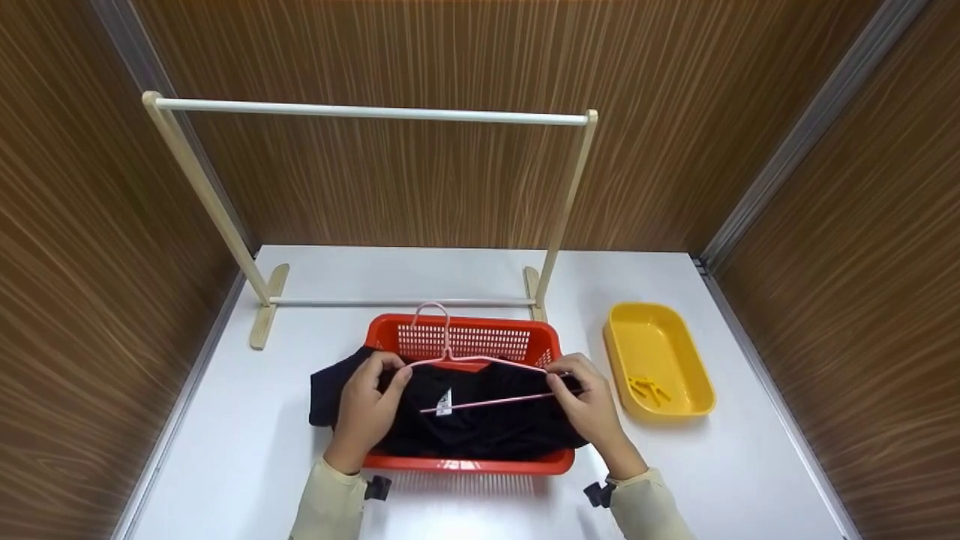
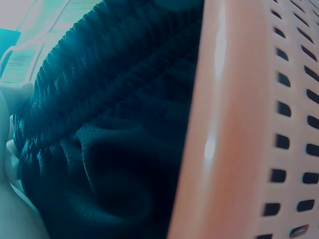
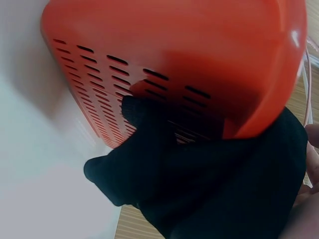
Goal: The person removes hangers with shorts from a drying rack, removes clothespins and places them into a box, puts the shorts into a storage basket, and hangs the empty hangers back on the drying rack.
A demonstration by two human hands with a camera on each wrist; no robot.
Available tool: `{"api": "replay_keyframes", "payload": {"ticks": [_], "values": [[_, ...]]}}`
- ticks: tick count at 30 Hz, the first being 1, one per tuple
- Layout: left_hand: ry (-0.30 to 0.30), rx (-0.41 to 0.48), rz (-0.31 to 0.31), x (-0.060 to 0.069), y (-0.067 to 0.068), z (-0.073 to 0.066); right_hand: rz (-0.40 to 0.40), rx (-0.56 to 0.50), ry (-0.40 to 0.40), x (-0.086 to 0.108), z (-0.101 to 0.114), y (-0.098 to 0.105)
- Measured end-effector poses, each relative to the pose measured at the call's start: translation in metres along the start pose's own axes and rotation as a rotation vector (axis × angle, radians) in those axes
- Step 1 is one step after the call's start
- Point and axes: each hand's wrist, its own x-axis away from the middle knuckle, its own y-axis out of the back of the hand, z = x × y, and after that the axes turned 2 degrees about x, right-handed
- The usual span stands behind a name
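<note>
A pink clothes hanger lies across a black garment bunched over a red basket. Its hook points toward the far side, and the left end of its lower bar disappears under the cloth. My left hand pinches the garment's edge together with the hanger's left arm. The hanger's right arm is pinched between thumb and fingers of my right hand, close to the cloth. A white label shows inside the opening. In the left wrist view, a gathered elastic band runs along the garment.
Behind the basket stands a wooden rack with a white top rail. A yellow tray on the right holds a few yellow clothes pegs. Wood-patterned walls enclose the white table at the back and sides.
</note>
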Motion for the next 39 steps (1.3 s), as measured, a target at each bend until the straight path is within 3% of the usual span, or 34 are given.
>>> {"api": "replay_keyframes", "payload": {"ticks": [17, 28, 32, 39], "values": [[-0.036, 0.009, 0.01, 0.001, 0.001, 0.0, -0.022, -0.001, -0.064, 0.006, -0.001, -0.003], [0.013, 0.044, 0.089, 0.001, 0.009, -0.001, -0.066, 0.023, -0.04, 0.008, 0.0, -0.005], [0.027, 0.016, 0.099, 0.002, 0.013, 0.001, -0.07, 0.028, -0.036, 0.008, 0.001, -0.005], [0.002, -0.106, 0.074, 0.005, 0.02, 0.006, -0.083, 0.03, -0.037, 0.009, 0.001, -0.005]]}}
